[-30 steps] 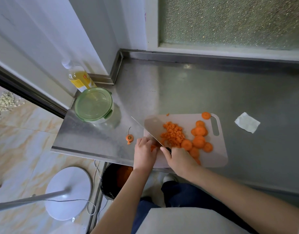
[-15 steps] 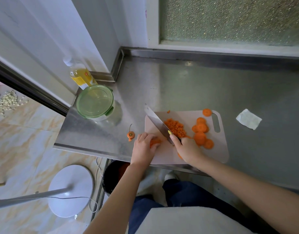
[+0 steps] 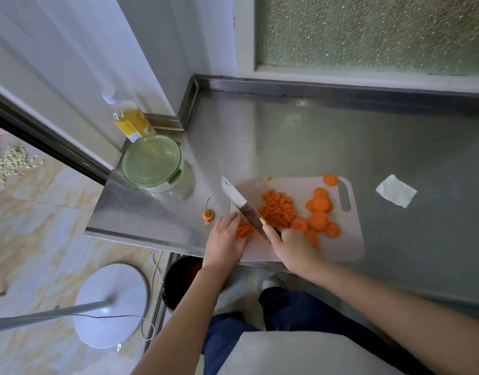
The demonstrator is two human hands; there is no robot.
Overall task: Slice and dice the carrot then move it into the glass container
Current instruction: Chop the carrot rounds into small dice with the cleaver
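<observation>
Steel counter (image 3: pixel 287 136) below frosted window, chopping station.
Lidded glass container (image 3: pixel 151 162) at left edge, apart from cutting board (image 3: pixel 341 247); left hand (image 3: pixel 224 239) curled over carrot strips (image 3: pixel 242 231) on board; right hand (image 3: pixel 292 244) clamped on knife (image 3: pixel 241 203), blade against strips; diced pile (image 3: pixel 277 208), then round slices (image 3: pixel 319 212), further right.

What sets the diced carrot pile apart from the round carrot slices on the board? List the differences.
Cut: the diced carrot pile is small bits; the round carrot slices are whole discs.
Layout: the pile is heaped together; the slices lie flat, partly overlapping, one apart at the far edge.
Place: the pile lies beside the knife blade; the slices lie to the pile's right.
Both are orange and on the cutting board.
</observation>
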